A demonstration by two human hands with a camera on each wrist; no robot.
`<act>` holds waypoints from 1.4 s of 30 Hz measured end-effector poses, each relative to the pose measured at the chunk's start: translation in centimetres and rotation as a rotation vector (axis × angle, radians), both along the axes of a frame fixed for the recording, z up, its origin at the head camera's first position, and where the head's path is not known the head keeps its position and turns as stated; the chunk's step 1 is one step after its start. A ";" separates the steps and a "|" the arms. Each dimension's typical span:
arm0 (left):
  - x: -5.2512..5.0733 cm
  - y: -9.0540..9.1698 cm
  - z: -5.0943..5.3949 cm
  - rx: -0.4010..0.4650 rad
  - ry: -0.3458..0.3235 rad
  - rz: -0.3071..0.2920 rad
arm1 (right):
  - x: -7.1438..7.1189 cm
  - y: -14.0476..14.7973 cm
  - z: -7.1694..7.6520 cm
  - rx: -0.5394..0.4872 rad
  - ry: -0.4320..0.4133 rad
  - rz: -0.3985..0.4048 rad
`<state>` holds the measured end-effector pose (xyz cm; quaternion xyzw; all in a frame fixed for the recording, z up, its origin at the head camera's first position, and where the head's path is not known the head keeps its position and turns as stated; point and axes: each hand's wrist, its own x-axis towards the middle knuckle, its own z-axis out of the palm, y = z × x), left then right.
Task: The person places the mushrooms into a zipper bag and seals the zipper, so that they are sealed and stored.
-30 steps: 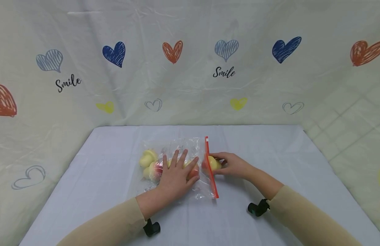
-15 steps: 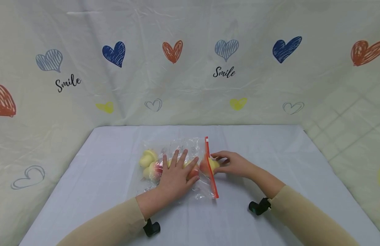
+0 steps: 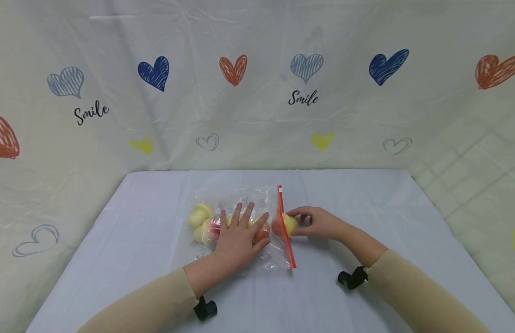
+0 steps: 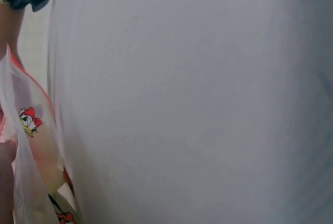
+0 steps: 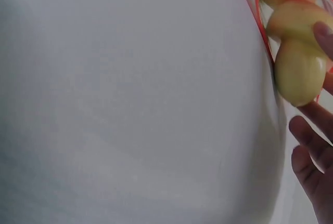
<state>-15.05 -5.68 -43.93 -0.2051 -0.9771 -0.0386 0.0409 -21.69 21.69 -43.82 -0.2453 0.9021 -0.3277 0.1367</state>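
White tabletop (image 3: 357, 194) — left fingers (image 3: 236, 215) spread on clear bag (image 3: 261, 196); right fingers (image 3: 300, 211) pinching yellow fruit (image 3: 290, 225) at red edge (image 3: 290, 252).

Translucent plastic bag (image 4: 27, 182), red-edged, printed with cartoon figures (image 4: 30, 121), at left margin. Left hand (image 4: 6, 182), partly visible, touching it. White cloth (image 4: 171, 99) across the centre.

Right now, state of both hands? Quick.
Left hand: open, fingers spread on the bag.
Right hand: closed, pinching a mushroom at the bag's red-edged mouth.
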 end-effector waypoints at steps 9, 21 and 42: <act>0.0 0.0 0.0 -0.003 0.007 0.002 | 0.4 -1.2 0.5 0.071 0.074 -0.040; 0.0 0.0 0.0 -0.009 -0.015 0.008 | 0.4 -1.0 0.2 0.108 0.088 -0.001; 0.1 0.1 0.0 0.000 -0.001 0.000 | 0.2 -1.4 -0.2 0.030 0.097 -0.096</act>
